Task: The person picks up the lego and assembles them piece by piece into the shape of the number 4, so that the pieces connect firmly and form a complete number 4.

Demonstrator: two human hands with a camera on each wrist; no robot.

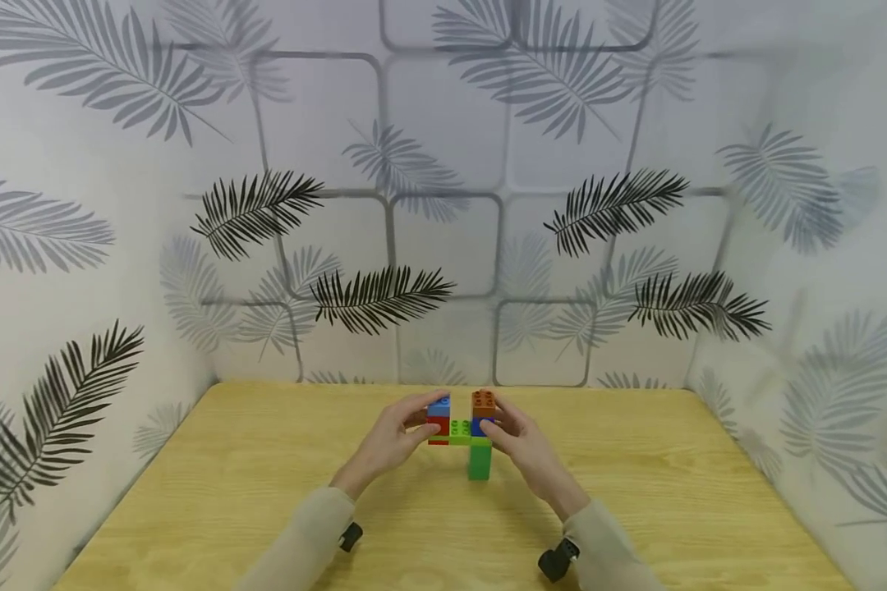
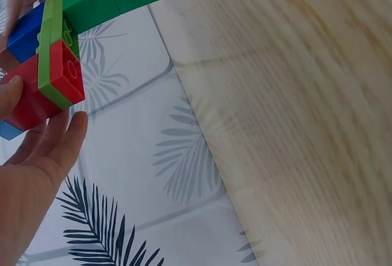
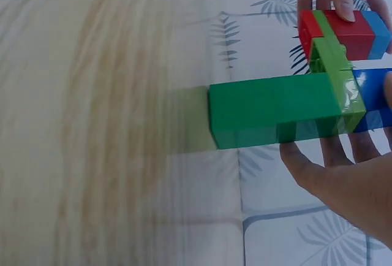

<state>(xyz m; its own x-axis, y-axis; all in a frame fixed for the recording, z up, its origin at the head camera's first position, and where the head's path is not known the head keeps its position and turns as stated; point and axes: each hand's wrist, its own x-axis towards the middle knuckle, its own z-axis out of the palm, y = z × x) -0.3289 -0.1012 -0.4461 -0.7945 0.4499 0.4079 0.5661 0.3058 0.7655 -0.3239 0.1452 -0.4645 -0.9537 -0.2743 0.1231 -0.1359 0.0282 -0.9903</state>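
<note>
Both hands are on one toy brick structure in the middle of the head view. A flat lime green brick (image 1: 461,432) bridges its two sides. On the left side, a red brick (image 2: 33,88) sits above it, topped by a light blue brick (image 1: 439,406), with a thin red brick (image 2: 66,73) underneath. On the right side stand a dark blue brick (image 3: 372,94) and a brown brick (image 1: 484,402), above green bricks (image 3: 275,110) whose lower end appears to meet the table. My left hand (image 1: 393,435) grips the red brick between thumb and fingers. My right hand (image 1: 525,443) holds the dark blue brick's side.
The wood-grain table (image 1: 266,476) extends around the structure on all sides. Behind and beside it rise white walls (image 1: 443,246) with a feather-like leaf pattern. Each sleeve end has a small black device (image 1: 558,561) near the wrist.
</note>
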